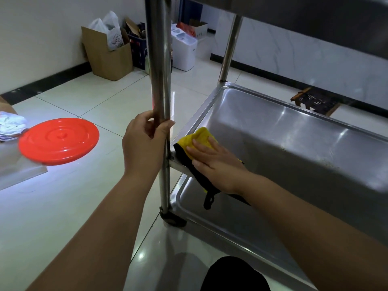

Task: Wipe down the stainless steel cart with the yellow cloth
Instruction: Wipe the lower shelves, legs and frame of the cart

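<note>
Pale glossy floor tiles (69,198) surround the stainless steel cart (283,143), which is seen from low down, with its middle shelf level with the hands and a lower shelf beneath it. Left of the cart, a red round lid (58,141) rests on a white surface, and well behind the cart a cardboard box (109,53) stands against the wall. The cart's near upright post (159,66) is gripped by the left hand (144,143), fingers curled round it. The yellow cloth (199,137), black on its underside, is draped over the near corner rim of the cart's middle shelf, just beside that post, and is pressed flat there by the right hand (216,162), whose fingers are spread straight on top of it. The rim and corner appear to be the part being wiped. For a good pass, the post should be held firmly so the cart cannot roll, even pressure should be kept through the flat palm, and the cloth should be drawn along the rim and down into the tray, where specks are visible on the far inner wall.
</note>
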